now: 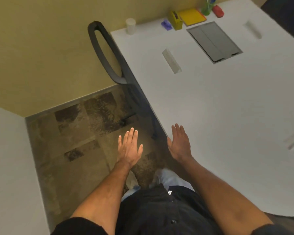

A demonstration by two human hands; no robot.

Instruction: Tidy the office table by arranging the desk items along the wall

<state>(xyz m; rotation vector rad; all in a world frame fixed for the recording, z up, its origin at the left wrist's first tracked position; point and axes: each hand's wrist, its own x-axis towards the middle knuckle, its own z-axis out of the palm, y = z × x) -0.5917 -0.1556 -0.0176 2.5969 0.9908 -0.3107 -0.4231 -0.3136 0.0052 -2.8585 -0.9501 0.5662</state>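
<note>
The white office table [219, 107] fills the right side of the head view. Along the yellow wall at its far end stand a white cup [130, 26], a small purple item [166, 25], a yellow box [176, 20], a yellow notepad [192, 16], a green pen holder [206, 8] and a red item [218, 11]. My left hand [129, 147] hovers flat over the floor, fingers spread, holding nothing. At the table's near left edge my right hand [179, 143] is stretched out flat and empty too. Both hands are far from the desk items.
A black office chair [105, 53] is pushed against the table's left side. A grey cable hatch [214, 41] and narrow slots [171, 61] are set in the tabletop. Brown patterned carpet [78, 133] lies below, with a white panel [10, 167] on the left.
</note>
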